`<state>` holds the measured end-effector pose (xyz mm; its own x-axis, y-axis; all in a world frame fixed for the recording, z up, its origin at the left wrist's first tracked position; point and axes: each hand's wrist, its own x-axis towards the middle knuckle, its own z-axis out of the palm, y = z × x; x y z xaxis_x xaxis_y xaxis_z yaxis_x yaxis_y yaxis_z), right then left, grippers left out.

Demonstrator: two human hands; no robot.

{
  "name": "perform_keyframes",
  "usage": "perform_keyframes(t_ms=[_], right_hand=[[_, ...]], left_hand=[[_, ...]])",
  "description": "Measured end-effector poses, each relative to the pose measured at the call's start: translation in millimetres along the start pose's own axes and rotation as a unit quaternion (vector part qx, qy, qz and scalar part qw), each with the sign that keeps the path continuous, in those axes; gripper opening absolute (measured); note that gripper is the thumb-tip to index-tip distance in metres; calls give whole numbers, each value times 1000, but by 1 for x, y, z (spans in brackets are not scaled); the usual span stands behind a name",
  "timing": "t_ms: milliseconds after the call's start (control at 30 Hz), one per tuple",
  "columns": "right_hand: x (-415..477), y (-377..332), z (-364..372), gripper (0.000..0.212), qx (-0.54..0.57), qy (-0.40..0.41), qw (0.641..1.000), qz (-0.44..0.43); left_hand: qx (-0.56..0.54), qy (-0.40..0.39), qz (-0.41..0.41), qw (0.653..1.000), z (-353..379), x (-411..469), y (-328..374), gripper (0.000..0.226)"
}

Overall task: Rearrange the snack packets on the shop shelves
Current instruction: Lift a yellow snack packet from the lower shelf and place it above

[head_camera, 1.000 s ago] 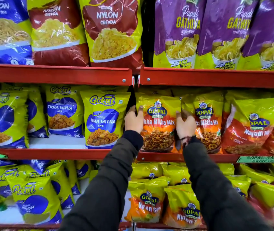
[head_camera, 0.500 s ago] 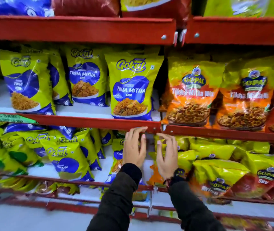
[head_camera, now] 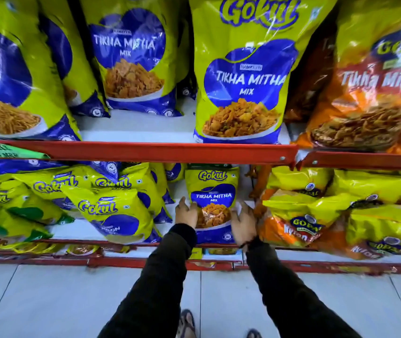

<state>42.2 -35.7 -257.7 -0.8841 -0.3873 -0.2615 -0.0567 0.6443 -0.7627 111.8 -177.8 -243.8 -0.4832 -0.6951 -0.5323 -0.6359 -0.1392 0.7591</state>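
Small yellow-and-blue plastic Tikha Mitha packet (head_camera: 213, 191): upright on lower red-edged metal shelf (head_camera: 170, 226). Left grip (head_camera: 186, 213), right grip (head_camera: 243, 222): spread, pressed against its sides. Likely mid-straightening; slumped yellow neighbouring packets (head_camera: 102, 206) left to tidy.

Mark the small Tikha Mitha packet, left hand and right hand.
small Tikha Mitha packet (head_camera: 213, 191): head view, blue label.
left hand (head_camera: 186, 213): head view, back of hand.
right hand (head_camera: 244, 222): head view, back of hand.
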Motion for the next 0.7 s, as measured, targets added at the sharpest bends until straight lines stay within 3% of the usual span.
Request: perform_keyframes(t_ms=[100, 267, 500, 700], right_hand=[[7, -3, 7, 36, 87, -61, 989, 107], [-5, 0, 9, 34, 159, -47, 978, 129], [-68, -8, -11, 8, 221, 1, 972, 85], [-133, -26, -36, 22, 202, 29, 977, -69]], left_hand=[[-53, -78, -53, 994, -3, 6, -2, 59], [-75, -78, -16, 994, -11, -1, -7, 42], [-109, -28, 36, 993, -32, -59, -4, 35], [-147, 56, 86, 984, -63, -131, -13, 28]])
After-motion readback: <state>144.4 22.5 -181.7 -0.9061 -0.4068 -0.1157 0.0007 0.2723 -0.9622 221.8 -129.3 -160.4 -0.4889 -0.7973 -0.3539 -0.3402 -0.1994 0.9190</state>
